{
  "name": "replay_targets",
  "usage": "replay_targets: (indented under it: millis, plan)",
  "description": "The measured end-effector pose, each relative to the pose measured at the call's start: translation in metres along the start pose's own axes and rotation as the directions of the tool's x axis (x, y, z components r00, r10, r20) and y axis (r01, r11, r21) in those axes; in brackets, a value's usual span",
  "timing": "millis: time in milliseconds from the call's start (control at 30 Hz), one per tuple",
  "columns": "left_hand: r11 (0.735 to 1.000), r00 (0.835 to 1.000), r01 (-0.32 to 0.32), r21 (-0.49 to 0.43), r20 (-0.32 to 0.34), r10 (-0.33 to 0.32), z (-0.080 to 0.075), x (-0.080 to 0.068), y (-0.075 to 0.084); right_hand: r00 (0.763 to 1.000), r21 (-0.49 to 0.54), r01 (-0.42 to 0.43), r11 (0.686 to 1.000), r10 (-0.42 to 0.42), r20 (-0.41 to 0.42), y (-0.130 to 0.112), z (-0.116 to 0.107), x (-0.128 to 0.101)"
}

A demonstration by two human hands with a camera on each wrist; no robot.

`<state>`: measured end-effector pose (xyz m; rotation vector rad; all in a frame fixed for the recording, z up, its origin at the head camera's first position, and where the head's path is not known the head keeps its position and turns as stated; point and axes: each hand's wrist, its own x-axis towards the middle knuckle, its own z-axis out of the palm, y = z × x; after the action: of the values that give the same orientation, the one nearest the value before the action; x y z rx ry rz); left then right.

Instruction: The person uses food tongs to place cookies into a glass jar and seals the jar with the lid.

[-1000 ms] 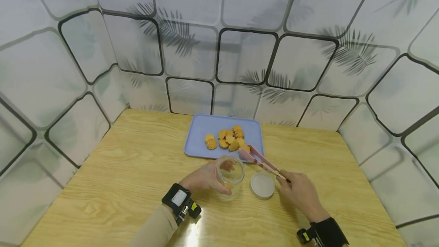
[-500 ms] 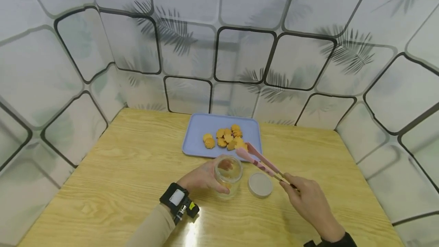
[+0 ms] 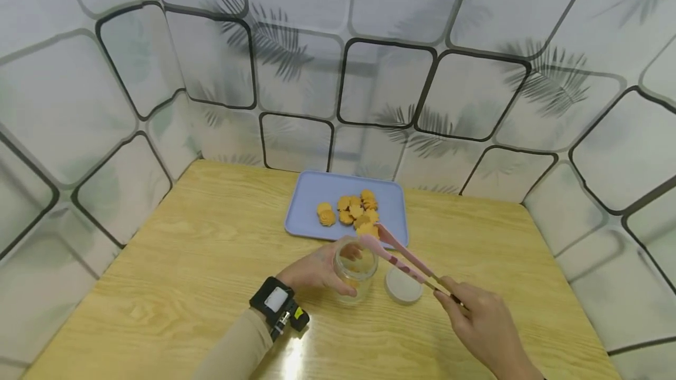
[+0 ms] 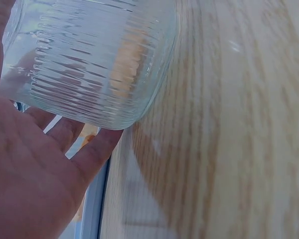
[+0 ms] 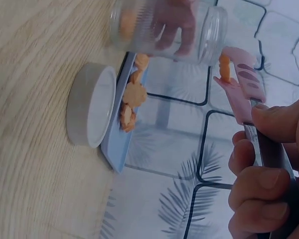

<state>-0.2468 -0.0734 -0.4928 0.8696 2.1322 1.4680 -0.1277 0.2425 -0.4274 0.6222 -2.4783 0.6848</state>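
- Wooden table (image 3: 185, 286) is being used; a jar (image 3: 355, 267) is being steadied by the left hand (image 3: 311, 271), fingers wrapped around it.
- Tongs (image 3: 401, 257) are being clenched by the right hand (image 3: 483, 324), pinching a cookie (image 5: 224, 68) at the jar's mouth.

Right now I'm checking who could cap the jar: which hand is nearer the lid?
Right. The right hand holds the tongs just beside the lid, which lies on the table; the left hand grips the jar on the lid's far side.
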Motion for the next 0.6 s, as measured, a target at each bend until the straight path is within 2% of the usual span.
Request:
replay_targets:
  millis: [300, 467, 600]
  plan:
    - [0.994, 0.994, 0.105, 0.024, -0.034, -0.104, 0.0006, -0.0019, 0.0027, 1.000, 0.024, 0.030, 0.999, -0.030, -0.001, -0.0098, 0.0003, -0.0071]
    - [0.991, 0.990, 0.134, 0.030, -0.040, -0.133, -0.0010, -0.0036, 0.0047, 1.000, 0.060, 0.024, 0.998, -0.025, 0.017, -0.0109, 0.0018, -0.0082]
    - [0.989, 0.989, 0.149, 0.001, -0.024, -0.148, -0.0002, -0.0042, 0.0053, 0.999, 0.061, 0.035, 0.998, -0.037, 0.029, -0.0115, 0.0007, -0.0098]
